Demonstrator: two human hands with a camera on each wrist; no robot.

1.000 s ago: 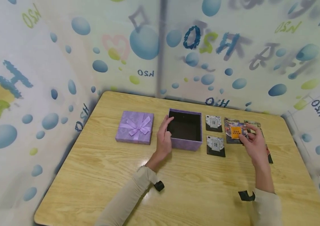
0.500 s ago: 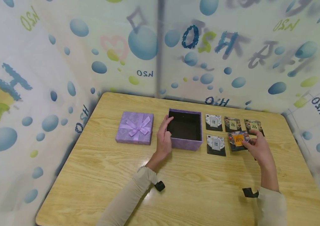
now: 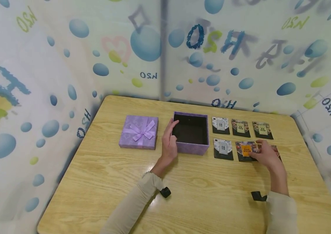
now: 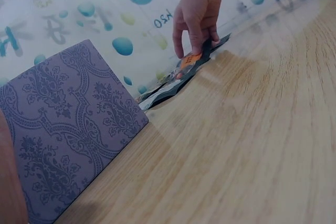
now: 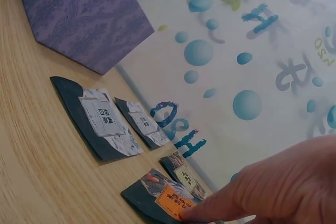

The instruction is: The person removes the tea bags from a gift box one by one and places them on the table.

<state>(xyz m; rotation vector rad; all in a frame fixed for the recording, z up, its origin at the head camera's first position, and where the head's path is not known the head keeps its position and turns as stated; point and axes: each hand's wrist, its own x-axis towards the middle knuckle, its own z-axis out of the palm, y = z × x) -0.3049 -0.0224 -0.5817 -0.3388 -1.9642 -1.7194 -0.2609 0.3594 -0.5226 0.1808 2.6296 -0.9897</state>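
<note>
My left hand (image 3: 169,146) holds the left wall of an uncovered purple box (image 3: 193,149) with a black inside. A fingertip reaches over its rim. My right hand (image 3: 268,155) pinches a flat dark packet (image 3: 240,156) with an orange label, which now lies on the table in the front row. One digit presses on the orange label in the right wrist view, and the rest of that hand is cut off there. Left of it lies a black-and-white packet (image 3: 223,149). A reddish packet (image 3: 274,150) on its right is partly hidden by the hand.
Behind stands a row of a black-and-white packet (image 3: 220,125) and two packets with yellowish labels, one in the middle (image 3: 241,128) and one at right (image 3: 262,130). A purple lid (image 3: 139,132) with a ribbon bow lies left of the box. The wooden table (image 3: 200,191) meets patterned walls.
My right hand has brought the orange-labelled packet from above the back row toward me and down onto the table, beside the front black-and-white packet. The left hand stays on the box.
</note>
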